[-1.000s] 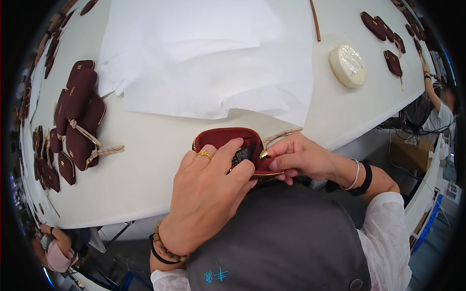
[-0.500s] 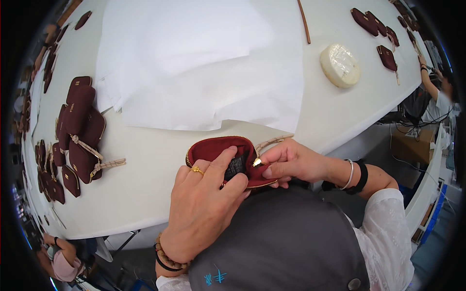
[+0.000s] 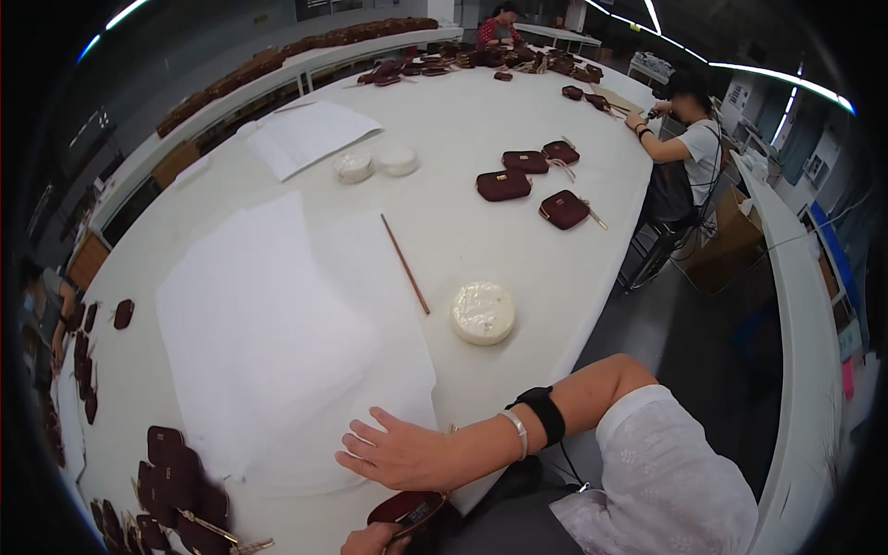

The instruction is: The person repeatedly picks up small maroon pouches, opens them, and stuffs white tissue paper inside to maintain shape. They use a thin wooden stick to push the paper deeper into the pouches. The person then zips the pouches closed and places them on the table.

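At the lower edge, a dark red zip pouch (image 3: 393,508) stands open, its red inside and a dark label showing. My left hand (image 3: 370,538) grips the pouch's near left side, fingers curled on its rim; the rest of that hand is cut off by the picture's edge. My right hand (image 3: 400,453) is off the pouch, reaching leftward just above it with the fingers spread and nothing in them. Beneath those fingertips lie white paper sheets (image 3: 268,342). A pile of similar dark red pouches (image 3: 180,486) with beige cord pulls lies to the left.
A round, cream-coloured wrapped disc (image 3: 483,313) and a thin brown stick (image 3: 405,264) lie ahead on the white table (image 3: 555,277). Several finished-looking pouches (image 3: 504,185) sit farther right. Co-workers sit around the table, one (image 3: 694,139) at the far right.
The view has lifted toward the far table. My right hand has let go of the pouch's zip pull and moved away with fingers spread; my left hand still holds the pouch.
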Action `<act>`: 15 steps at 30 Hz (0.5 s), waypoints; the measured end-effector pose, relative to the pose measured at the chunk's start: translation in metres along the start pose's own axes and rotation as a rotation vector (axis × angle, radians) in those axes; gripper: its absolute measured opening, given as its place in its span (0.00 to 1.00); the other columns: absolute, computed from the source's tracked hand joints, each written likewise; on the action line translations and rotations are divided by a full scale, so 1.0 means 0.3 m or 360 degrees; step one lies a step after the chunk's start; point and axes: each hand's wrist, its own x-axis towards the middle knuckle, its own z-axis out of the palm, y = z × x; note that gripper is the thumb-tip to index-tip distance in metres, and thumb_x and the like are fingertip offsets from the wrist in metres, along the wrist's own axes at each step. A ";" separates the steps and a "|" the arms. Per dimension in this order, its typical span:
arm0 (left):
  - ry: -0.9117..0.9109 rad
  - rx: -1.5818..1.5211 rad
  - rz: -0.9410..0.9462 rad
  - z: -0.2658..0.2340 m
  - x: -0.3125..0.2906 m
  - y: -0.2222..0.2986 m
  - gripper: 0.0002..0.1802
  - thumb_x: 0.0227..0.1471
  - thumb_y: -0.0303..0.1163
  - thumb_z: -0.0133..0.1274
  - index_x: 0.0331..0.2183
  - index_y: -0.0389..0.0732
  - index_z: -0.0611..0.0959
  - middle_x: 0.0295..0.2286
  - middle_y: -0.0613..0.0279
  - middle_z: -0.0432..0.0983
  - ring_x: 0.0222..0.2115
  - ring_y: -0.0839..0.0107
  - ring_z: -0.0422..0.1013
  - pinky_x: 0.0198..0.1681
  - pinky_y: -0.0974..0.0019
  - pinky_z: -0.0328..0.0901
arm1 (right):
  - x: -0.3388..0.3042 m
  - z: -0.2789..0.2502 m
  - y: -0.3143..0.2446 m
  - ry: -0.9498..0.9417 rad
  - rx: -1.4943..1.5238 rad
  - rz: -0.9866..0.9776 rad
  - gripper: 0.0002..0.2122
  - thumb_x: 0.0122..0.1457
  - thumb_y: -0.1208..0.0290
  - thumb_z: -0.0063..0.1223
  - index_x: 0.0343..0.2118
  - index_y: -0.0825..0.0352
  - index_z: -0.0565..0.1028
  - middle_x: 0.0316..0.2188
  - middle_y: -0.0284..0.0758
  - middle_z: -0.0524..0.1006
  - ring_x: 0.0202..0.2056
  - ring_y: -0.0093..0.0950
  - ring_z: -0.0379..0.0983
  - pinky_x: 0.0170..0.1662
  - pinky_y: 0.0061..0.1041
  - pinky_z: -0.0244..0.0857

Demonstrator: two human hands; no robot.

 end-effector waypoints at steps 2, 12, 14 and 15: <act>-0.0131 -0.0091 0.0001 0.005 0.042 0.033 0.07 0.51 0.25 0.53 0.35 0.35 0.79 0.28 0.49 0.76 0.28 0.52 0.71 0.32 0.61 0.64 | -0.067 0.075 0.039 -0.0237 -0.0325 0.0083 0.17 0.50 0.74 0.52 0.44 0.74 0.68 0.33 0.38 0.71 0.37 0.34 0.70 0.31 0.34 0.67; 0.0060 -0.0209 0.0106 0.017 -0.012 -0.009 0.11 0.53 0.22 0.50 0.40 0.34 0.79 0.32 0.49 0.76 0.33 0.54 0.73 0.38 0.65 0.66 | -0.032 -0.127 0.129 -0.0449 0.0484 0.0478 0.11 0.49 0.67 0.56 0.25 0.69 0.67 0.28 0.41 0.69 0.26 0.39 0.69 0.27 0.37 0.64; 0.0069 -0.0235 0.0096 0.019 -0.016 -0.007 0.10 0.53 0.22 0.49 0.40 0.34 0.79 0.33 0.49 0.76 0.34 0.53 0.73 0.39 0.65 0.66 | -0.087 -0.131 0.106 -0.0640 0.0438 0.0519 0.14 0.47 0.62 0.58 0.24 0.69 0.70 0.29 0.42 0.71 0.29 0.39 0.70 0.31 0.36 0.65; 0.0096 -0.0216 0.0113 0.024 -0.023 -0.015 0.10 0.53 0.22 0.49 0.40 0.34 0.79 0.34 0.48 0.76 0.34 0.53 0.73 0.39 0.64 0.66 | -0.111 -0.128 0.096 -0.0730 0.0414 0.0535 0.16 0.47 0.59 0.59 0.24 0.70 0.72 0.29 0.43 0.72 0.30 0.39 0.71 0.33 0.36 0.65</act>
